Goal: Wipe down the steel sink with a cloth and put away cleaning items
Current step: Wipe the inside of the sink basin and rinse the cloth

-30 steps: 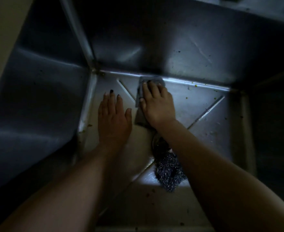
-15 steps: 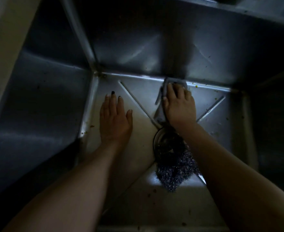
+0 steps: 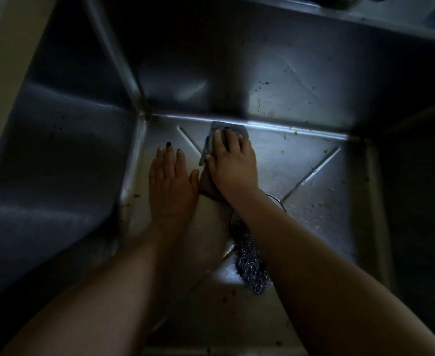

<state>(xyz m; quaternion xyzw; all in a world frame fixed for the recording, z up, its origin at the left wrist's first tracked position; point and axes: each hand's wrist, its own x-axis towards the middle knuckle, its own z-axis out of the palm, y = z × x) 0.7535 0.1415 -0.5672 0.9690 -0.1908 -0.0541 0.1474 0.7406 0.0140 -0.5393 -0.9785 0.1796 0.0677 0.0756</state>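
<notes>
I look down into a deep steel sink (image 3: 301,80) in dim light. My right hand (image 3: 233,163) presses a grey cloth (image 3: 208,142) flat on the sink floor, against the foot of the back wall, fingers straight on top of it. My left hand (image 3: 171,181) lies flat on the floor just left of the cloth, fingers extended, thumb close to the cloth's edge. A steel wool scrubber (image 3: 251,265) lies on the floor near the drain (image 3: 275,201), partly hidden under my right forearm.
Small food specks dot the sink floor at the right (image 3: 314,206) and along the back seam (image 3: 292,133). Dark side walls rise left and right. A pale counter edge (image 3: 3,60) runs along the upper left.
My right hand slid the cloth rightward along the back wall, then back left beside my left hand. My left hand stayed planted on the floor.
</notes>
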